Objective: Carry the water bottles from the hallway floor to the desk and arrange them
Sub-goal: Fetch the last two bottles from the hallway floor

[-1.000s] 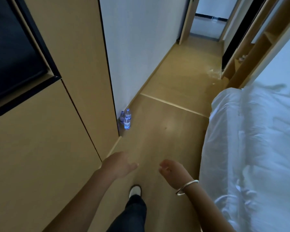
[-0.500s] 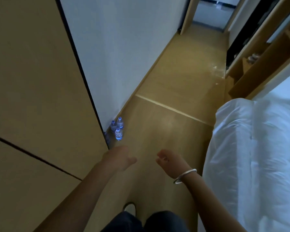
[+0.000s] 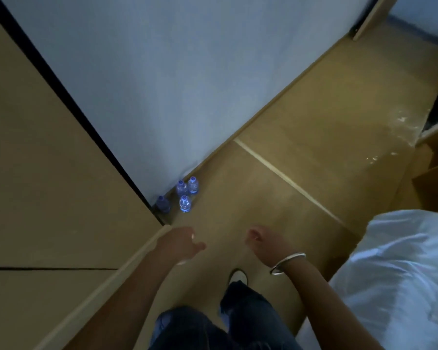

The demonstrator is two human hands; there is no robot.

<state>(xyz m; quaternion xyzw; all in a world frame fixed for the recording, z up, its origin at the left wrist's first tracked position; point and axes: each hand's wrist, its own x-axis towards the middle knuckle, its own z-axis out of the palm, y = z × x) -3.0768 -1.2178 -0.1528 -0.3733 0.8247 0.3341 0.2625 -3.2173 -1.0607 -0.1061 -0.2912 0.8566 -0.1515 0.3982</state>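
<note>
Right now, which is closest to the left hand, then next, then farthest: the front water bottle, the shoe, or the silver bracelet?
From the left hand:
1. Front water bottle, ahead by the wall.
2. Shoe, below, toward the right.
3. Silver bracelet, on the right wrist.

The first two are nearly tied.

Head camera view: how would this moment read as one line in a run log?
stage: approach | four clear plastic water bottles: upright on floor by wall | left hand: empty | right hand: empty, loosely curled | desk: unseen

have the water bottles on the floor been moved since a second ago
No. The water bottles stand in the same corner where the white wall meets the wood panel; only the camera came closer.
</note>
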